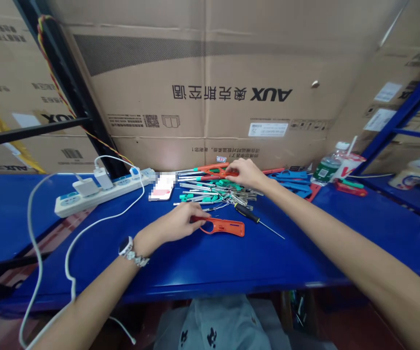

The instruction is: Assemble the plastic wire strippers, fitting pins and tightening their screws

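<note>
My left hand (180,222) is closed on the near end of an orange plastic handle piece (224,226) that lies flat on the blue table (231,262). My right hand (244,174) reaches farther back into a pile of metal blades with green and orange handles (217,190); its fingers curl over an orange-handled piece (213,169) at the pile's back edge. A black-handled screwdriver (255,218) lies just right of the orange piece, tip pointing right.
A white power strip (100,192) with chargers and white cables sits at the left. A phone (162,187) lies beside the pile. Blue handle pieces (293,179), a bottle (326,167) and a cup (346,165) stand at the right. A cardboard box wall (210,87) is behind.
</note>
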`<state>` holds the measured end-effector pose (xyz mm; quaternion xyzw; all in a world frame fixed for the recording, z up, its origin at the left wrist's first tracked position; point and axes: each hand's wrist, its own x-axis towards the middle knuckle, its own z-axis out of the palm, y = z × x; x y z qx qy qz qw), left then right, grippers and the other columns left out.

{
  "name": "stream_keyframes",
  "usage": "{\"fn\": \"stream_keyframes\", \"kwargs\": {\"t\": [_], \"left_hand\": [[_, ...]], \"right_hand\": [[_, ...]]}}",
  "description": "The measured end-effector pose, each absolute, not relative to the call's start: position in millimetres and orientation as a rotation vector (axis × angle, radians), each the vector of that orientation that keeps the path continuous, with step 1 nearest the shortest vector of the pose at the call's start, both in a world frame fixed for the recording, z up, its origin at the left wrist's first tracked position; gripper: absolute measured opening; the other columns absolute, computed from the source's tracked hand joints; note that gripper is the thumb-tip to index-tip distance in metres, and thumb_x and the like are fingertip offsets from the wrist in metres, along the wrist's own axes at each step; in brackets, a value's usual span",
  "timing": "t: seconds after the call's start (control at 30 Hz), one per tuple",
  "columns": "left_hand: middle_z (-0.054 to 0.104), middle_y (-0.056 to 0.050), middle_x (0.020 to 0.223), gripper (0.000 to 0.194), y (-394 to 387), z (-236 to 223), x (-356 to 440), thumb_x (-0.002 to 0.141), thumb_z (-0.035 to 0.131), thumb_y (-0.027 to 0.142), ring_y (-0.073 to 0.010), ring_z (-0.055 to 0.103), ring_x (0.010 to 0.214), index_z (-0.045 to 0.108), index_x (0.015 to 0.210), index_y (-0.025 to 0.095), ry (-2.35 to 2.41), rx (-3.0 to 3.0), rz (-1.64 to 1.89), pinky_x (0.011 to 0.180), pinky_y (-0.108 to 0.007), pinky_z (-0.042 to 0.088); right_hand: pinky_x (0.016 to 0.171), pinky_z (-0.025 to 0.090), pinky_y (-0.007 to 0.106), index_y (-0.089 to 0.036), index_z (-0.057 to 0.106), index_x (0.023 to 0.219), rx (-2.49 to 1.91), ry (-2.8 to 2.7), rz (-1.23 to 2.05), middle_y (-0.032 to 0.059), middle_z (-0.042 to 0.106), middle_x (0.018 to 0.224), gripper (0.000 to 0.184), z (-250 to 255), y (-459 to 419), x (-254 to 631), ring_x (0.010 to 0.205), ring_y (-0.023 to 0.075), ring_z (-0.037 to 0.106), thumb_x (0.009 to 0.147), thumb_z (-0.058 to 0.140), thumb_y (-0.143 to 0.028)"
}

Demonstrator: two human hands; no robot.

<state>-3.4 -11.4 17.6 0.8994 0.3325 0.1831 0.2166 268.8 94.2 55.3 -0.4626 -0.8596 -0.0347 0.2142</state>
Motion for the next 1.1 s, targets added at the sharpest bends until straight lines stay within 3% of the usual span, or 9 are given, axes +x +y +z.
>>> {"fn": "stream_keyframes", "kwargs": {"t": [0.13,0.27,0.4,0.53,0.7,1.1], "left_hand": [[0.066,-0.01,0.106,0.029,-11,5,2,0.092,0.058,0.025,-0.0264,0.063,0.101,0.077,0.113,0.024,1.01,2.564,0.598,0.09,-0.045,0.054],[0.064,-0.008,0.1,0.028,-3,11,-1,0.098,0.05,0.026,-0.0257,0.062,0.098,0.075,0.109,0.022,1.061,2.579,0.719,0.09,-0.045,0.053],[0.065,-0.009,0.1,0.019,27,18,6,0.096,0.054,0.02,-0.0263,0.062,0.1,0.072,0.101,0.018,1.188,2.709,0.73,0.091,-0.042,0.052],[0.065,-0.013,0.107,0.015,60,20,18,0.088,0.061,0.011,-0.0303,0.062,0.105,0.07,0.098,0.015,1.344,2.882,0.522,0.092,-0.043,0.05],[0.067,-0.014,0.111,0.021,78,24,26,0.087,0.056,0.009,-0.0302,0.062,0.108,0.069,0.101,0.015,1.322,2.939,0.425,0.092,-0.041,0.048],[0.075,-0.016,0.103,0.024,87,44,39,0.087,0.059,0.007,-0.0298,0.067,0.097,0.074,0.104,0.011,1.4,2.989,0.095,0.085,-0.037,0.048]], "right_hand": [[0.095,0.042,0.045,-0.02,0.075,0.098,-1.371,-2.508,-0.239,0.01,0.075,0.103,0.013,53,122,243,0.107,0.0301,0.062,0.091,0.067,-0.027],[0.097,0.041,0.044,-0.019,0.074,0.101,-1.383,-2.541,-0.252,0.0115,0.071,0.111,0.014,45,134,232,0.11,0.0298,0.06,0.093,0.064,-0.025],[0.096,0.042,0.041,-0.019,0.07,0.114,-1.352,-2.415,-0.239,0.0133,0.062,0.125,0.024,38,122,232,0.111,0.0282,0.059,0.091,0.064,-0.027],[0.089,0.044,0.038,-0.018,0.067,0.108,-1.32,-2.255,-0.172,0.0115,0.063,0.114,0.019,32,86,240,0.101,0.0249,0.059,0.093,0.056,-0.023],[0.081,0.041,0.037,-0.02,0.065,0.092,-1.469,-2.256,-0.105,0.0076,0.065,0.096,0.008,21,46,259,0.096,0.0258,0.058,0.086,0.063,-0.025],[0.082,0.04,0.037,-0.021,0.068,0.096,-1.565,-2.148,0.035,0.0078,0.065,0.1,0.01,1,50,266,0.101,0.0267,0.057,0.087,0.068,-0.025]]}}
